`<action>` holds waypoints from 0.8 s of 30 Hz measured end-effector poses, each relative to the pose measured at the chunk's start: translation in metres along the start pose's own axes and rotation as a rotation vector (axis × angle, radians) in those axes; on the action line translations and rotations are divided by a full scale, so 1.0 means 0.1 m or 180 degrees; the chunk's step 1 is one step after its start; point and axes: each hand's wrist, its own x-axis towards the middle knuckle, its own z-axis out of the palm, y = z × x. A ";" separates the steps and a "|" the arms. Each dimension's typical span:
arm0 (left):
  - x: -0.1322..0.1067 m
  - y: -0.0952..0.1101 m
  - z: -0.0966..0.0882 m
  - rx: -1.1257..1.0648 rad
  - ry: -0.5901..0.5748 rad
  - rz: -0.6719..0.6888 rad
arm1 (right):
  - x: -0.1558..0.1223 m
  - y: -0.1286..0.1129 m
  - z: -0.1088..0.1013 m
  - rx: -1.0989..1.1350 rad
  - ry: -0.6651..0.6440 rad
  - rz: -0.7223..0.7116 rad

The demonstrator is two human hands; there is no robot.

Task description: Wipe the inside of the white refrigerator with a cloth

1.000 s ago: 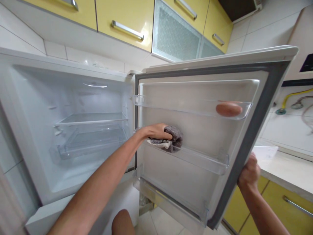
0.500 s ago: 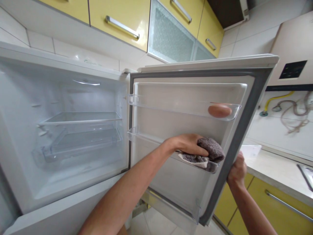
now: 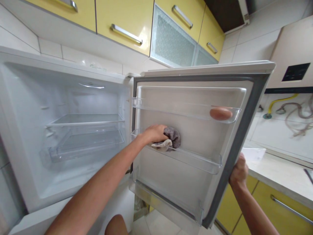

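At the middle door shelf [image 3: 195, 159] | your left hand [image 3: 155, 133] clutches the cloth [image 3: 174, 135]: likely soft, light; hold its thick fold | your right hand [image 3: 238, 171] grips the door edge [image 3: 236, 148]

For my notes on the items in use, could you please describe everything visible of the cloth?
The cloth looks soft and fuzzy, mottled grey-brown, with a cream-coloured part showing at its lower left. It is bunched and folded, held in the left hand, which partly hides it. It is at the clear middle rack of the open fridge door, nearer the hinge side; whether it is damp cannot be told.
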 end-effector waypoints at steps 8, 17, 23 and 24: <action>-0.42 -0.31 -0.08 0.1215 0.1283 -0.0700 | -0.03 -0.06 0.00 -0.0231 0.0030 0.0097; -0.90 -0.61 -0.09 0.0896 0.2413 -0.0988 | -0.11 -0.28 0.05 -0.0515 0.0168 0.0138; -1.36 -0.89 -0.01 -0.0563 0.4166 -0.0926 | 0.04 -0.14 0.08 -0.0407 0.0182 0.0234; -1.46 -0.90 0.01 -0.0861 0.4379 -0.1022 | 0.07 -0.09 0.08 -0.0386 0.0163 0.0216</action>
